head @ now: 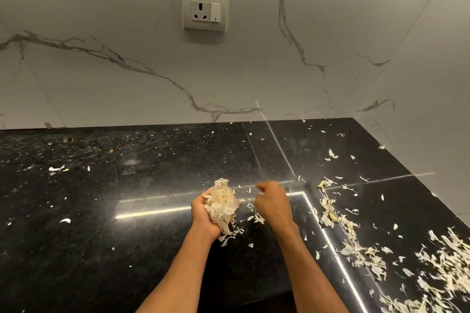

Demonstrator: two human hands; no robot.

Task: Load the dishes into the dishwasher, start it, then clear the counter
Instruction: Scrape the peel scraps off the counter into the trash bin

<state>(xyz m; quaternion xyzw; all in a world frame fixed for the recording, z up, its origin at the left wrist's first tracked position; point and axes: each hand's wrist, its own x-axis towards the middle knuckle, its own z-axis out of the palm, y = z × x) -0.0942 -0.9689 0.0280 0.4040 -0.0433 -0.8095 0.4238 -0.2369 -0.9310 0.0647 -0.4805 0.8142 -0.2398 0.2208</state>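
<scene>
My left hand (202,213) is cupped palm-up over the black stone counter (127,198) and holds a clump of pale, papery peel scraps (223,204). Just to its right, my right hand (272,202) has curled fingers, blurred by motion; I cannot tell whether it pinches any scrap. More loose peel scraps (256,218) lie on the counter between and under the hands. No dishes or dishwasher are in view.
A thick trail of peel scraps (361,249) runs down the counter's right side toward the front right corner. Small flakes (57,168) dot the left part. A marble backsplash with a wall socket (205,9) stands behind; a side wall (432,84) closes the right.
</scene>
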